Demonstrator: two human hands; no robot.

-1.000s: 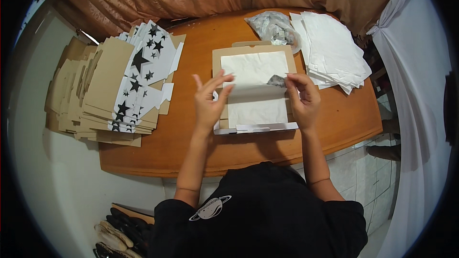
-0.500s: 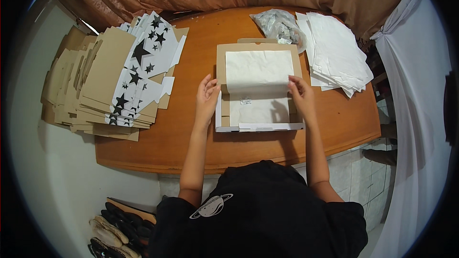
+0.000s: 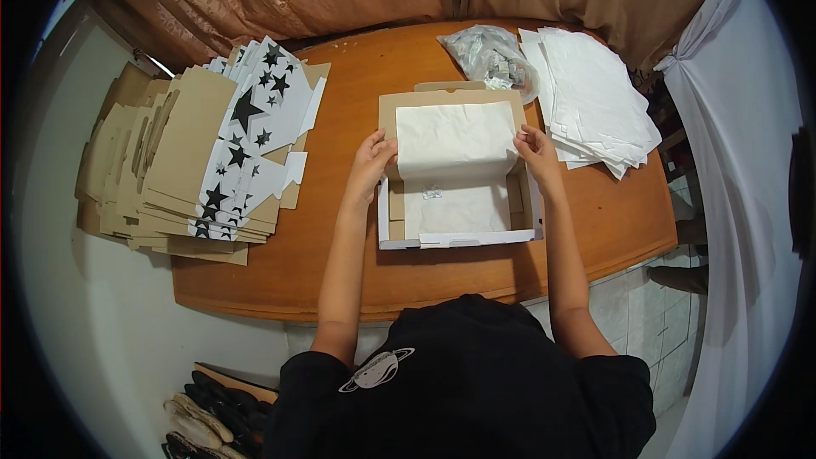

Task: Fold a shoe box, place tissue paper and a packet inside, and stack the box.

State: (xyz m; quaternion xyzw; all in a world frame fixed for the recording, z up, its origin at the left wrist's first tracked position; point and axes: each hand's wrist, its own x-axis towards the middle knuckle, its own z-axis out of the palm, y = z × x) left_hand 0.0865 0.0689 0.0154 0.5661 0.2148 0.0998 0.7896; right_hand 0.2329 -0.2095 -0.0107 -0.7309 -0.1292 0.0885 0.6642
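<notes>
A shallow cardboard box (image 3: 387,212) stands open in front of me, its brown lid (image 3: 459,97) raised at the far side. Across the bottom and up against the lid runs a sheet of white paper (image 3: 456,132), bent at the middle. A small clear packet (image 3: 432,193) lies on the paper's lower half. My left hand (image 3: 371,168) is at the left, its fingers closed at the paper's left edge over the lid. Opposite, my right hand (image 3: 541,161) pinches the paper's right edge. The fingertips partly cover both edges.
Flat brown cardboard blanks (image 3: 178,144) are piled at the left, with a white star-printed one (image 3: 263,106) on top. Behind the box lies a clear plastic bag (image 3: 493,55) of small packets. White paper sheets (image 3: 595,98) are stacked at the far right of the wooden table (image 3: 340,76).
My left hand has closed in from beside the box to the paper's left edge. My right hand stays at the right edge. The whole view has shifted slightly.
</notes>
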